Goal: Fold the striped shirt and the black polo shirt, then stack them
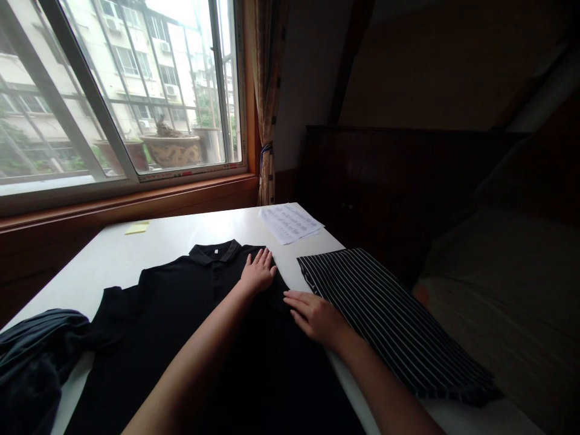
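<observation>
A black polo shirt (181,338) lies spread front side up on a white table (181,228), its collar toward the far side. Flat on the shirt's right shoulder area rests my left hand (259,270), fingers stretched out and spread. My right hand (317,315) lies at the sleeve edge on the same side, its fingers extended over the black cloth. Neither hand has cloth visibly gripped. The lower part of the shirt runs out of view at the bottom, and my left forearm covers some of its middle.
A black-and-white striped garment (389,320) lies folded at the table's right edge. Dark bunched clothing (36,356) sits at the left. Printed papers (292,223) and a yellow sticky note (137,228) lie at the back. Beyond stand a window (154,90) and a tied curtain (268,121).
</observation>
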Tool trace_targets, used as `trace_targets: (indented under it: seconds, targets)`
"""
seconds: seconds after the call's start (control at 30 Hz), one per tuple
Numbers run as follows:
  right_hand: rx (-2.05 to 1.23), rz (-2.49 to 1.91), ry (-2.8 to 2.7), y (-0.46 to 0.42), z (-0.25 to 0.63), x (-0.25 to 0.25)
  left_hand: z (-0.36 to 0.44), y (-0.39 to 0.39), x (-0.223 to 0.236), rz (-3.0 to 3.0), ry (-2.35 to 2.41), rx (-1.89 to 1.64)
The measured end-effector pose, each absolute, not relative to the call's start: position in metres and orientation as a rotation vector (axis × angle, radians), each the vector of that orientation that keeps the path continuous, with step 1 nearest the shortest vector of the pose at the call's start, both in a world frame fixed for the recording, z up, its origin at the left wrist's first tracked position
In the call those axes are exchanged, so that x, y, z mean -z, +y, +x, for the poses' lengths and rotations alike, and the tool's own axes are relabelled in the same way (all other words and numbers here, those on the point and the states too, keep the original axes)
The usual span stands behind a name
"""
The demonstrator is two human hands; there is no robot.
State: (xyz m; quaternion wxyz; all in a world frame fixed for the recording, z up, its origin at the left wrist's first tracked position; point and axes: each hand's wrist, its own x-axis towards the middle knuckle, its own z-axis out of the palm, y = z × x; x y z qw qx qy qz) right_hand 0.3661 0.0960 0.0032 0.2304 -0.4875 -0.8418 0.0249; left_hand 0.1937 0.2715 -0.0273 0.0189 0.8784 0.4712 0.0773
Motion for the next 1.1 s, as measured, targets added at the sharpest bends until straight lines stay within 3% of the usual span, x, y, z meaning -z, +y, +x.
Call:
trace_targets:
  seconds: [1.1]
  targets:
    - [-0.127, -1.411, -2.365, 0.09, 0.361, -0.01, 0.202, 0.288, 0.036, 2.675, 1.534, -0.32]
